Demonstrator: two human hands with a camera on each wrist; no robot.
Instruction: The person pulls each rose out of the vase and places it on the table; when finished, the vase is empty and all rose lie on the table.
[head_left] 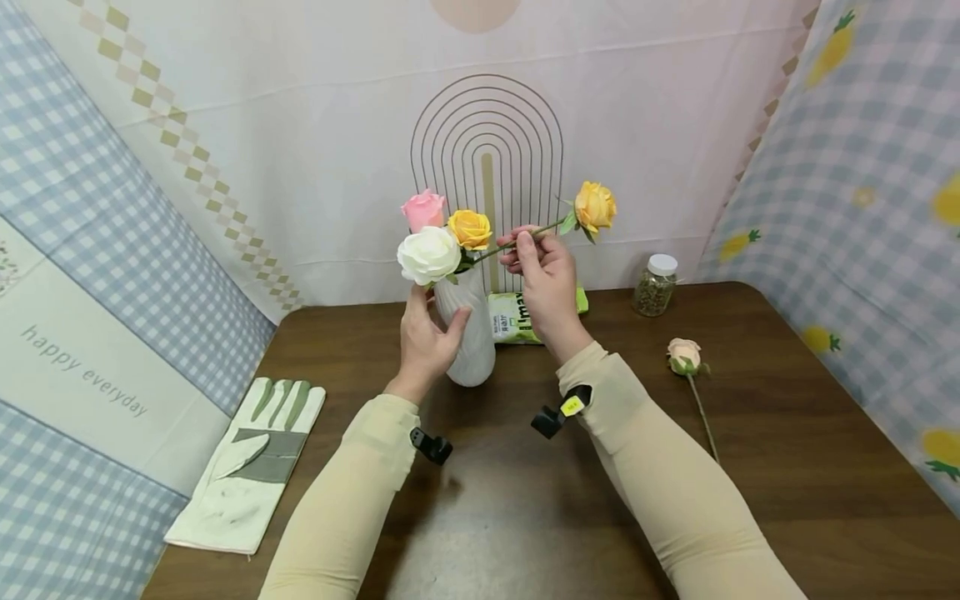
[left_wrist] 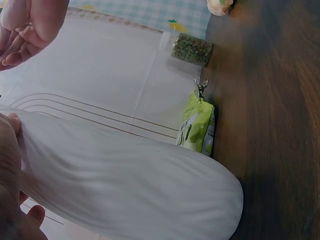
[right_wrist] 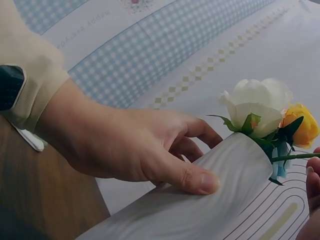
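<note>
A white vase (head_left: 472, 354) with a wavy surface stands on the table, holding a pink rose (head_left: 423, 210), a white rose (head_left: 429, 255) and a yellow rose (head_left: 470, 229). My left hand (head_left: 427, 340) grips the vase near its top, thumb on the front side. With thumb and fingertips, my right hand (head_left: 549, 283) pinches the stem of a second yellow rose (head_left: 596, 207). That rose leans out to the right, its lower stem reaching the vase's mouth. In the right wrist view, something blue (right_wrist: 282, 157) shows among the leaves at the rim.
Behind the vase lies a green packet (head_left: 513, 318). A white-capped jar (head_left: 655, 287) of dried green bits stands at the back right, with a pale pink rose (head_left: 684, 357) lying in front. A white and grey-green glove (head_left: 251, 458) lies at the table's left edge.
</note>
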